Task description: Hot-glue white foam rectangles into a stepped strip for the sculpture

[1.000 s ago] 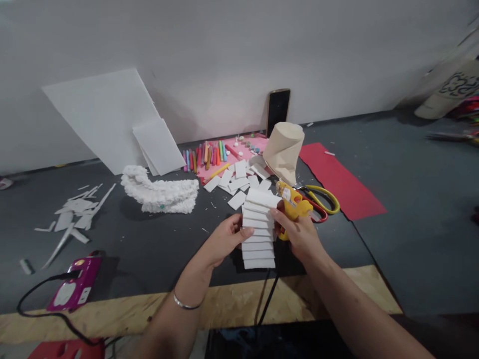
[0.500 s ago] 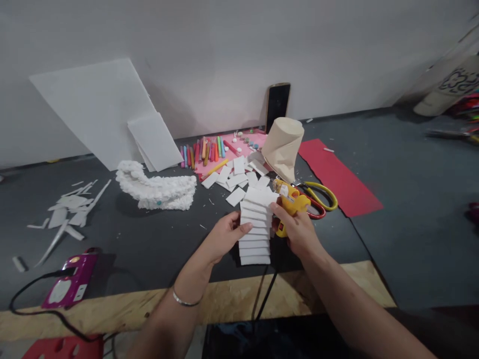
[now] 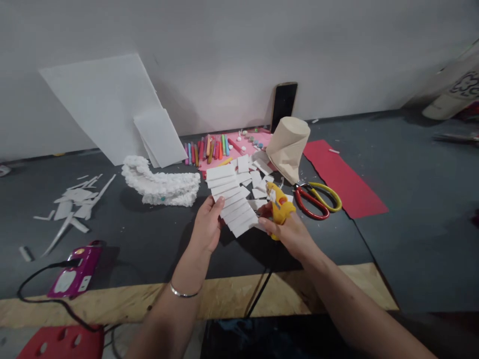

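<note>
My left hand (image 3: 208, 225) grips the left edge of a strip of overlapping white foam pieces (image 3: 231, 200), thumb on top. The strip is tilted, its lower end pointing right. A yellow hot glue gun (image 3: 280, 203) is in my right hand (image 3: 287, 230), its nozzle pointing up and left, just right of the strip. My right fingertips are close to the strip's lower right corner; whether they touch it I cannot tell. Behind the strip lie loose white foam rectangles (image 3: 256, 178). Scissors (image 3: 313, 202) with red and yellow handles rest to the right.
Left of my hands sits a white textured curved piece (image 3: 164, 188). Foam scraps (image 3: 77, 199) and a purple power box (image 3: 76, 271) lie farther left. Behind are crayons (image 3: 209, 149), a beige paper-covered cone (image 3: 289, 144) and a leaning phone (image 3: 284, 104). Red paper (image 3: 344, 182) lies right.
The foam strip has swung from nearly straight to slanted and shifted left and up with my left hand. My right hand and the glue gun have moved slightly left, away from the scissors.
</note>
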Demonstrator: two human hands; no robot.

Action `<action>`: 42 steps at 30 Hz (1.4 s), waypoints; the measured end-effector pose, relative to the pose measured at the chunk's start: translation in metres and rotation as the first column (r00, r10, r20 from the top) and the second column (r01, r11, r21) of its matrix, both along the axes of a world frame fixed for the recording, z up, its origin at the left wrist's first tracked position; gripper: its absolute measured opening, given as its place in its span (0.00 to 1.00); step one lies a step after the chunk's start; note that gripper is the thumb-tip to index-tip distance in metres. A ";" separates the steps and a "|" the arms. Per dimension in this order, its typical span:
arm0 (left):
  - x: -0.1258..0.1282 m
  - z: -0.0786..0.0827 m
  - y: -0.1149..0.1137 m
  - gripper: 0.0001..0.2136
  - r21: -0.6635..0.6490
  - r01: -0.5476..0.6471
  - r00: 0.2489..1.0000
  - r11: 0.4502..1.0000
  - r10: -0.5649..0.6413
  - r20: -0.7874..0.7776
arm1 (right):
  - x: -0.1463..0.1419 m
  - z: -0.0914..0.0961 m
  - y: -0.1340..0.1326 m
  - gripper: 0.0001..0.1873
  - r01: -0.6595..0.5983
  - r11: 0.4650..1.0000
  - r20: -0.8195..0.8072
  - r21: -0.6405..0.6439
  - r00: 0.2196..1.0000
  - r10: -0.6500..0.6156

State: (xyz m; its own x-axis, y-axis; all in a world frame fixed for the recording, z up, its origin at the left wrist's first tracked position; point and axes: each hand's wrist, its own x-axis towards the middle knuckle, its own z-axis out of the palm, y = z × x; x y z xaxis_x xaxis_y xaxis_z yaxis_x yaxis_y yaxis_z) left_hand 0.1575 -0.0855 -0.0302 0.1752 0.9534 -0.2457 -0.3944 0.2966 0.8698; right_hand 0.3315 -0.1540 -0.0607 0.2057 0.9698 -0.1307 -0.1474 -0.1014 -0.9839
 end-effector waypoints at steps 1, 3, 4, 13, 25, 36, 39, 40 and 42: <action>0.000 0.000 0.000 0.22 0.002 0.001 1.000 1.000 -0.001 0.005 | -0.001 0.000 0.000 0.20 -0.020 1.000 0.014 0.002 1.000 0.020; 0.001 0.001 -0.002 0.22 0.003 0.007 1.000 1.000 -0.008 0.008 | -0.002 0.001 -0.001 0.19 -0.028 1.000 0.027 -0.004 0.999 0.028; 0.001 0.001 -0.002 0.22 0.004 0.012 1.000 1.000 -0.012 0.007 | -0.003 0.001 -0.001 0.19 -0.026 1.000 0.027 -0.015 0.999 0.027; 0.005 0.006 -0.009 0.19 0.003 0.114 0.993 0.994 -0.114 0.019 | -0.004 0.005 -0.003 0.16 0.026 0.992 0.036 -0.124 0.999 -0.022; 0.007 0.004 -0.013 0.19 0.008 0.199 0.980 0.980 -0.199 -0.024 | -0.002 -0.003 -0.002 0.15 0.036 0.997 0.008 -0.064 0.999 -0.036; 0.009 0.003 -0.018 0.21 0.026 0.295 0.952 0.955 -0.292 -0.093 | -0.001 -0.003 -0.002 0.17 0.053 0.998 0.008 -0.033 0.999 -0.053; 0.010 0.003 -0.019 0.20 0.043 0.328 0.942 0.944 -0.323 -0.090 | -0.001 -0.003 -0.002 0.17 0.062 0.997 -0.012 -0.056 0.998 -0.063; 0.010 0.003 -0.019 0.19 0.047 0.329 0.942 0.943 -0.324 -0.091 | -0.001 -0.002 -0.002 0.17 0.066 0.996 -0.016 -0.067 0.998 -0.067; 0.010 0.003 -0.019 0.19 0.045 0.325 0.943 0.945 -0.320 -0.097 | -0.001 -0.002 -0.002 0.17 0.062 0.995 -0.022 -0.074 0.998 -0.064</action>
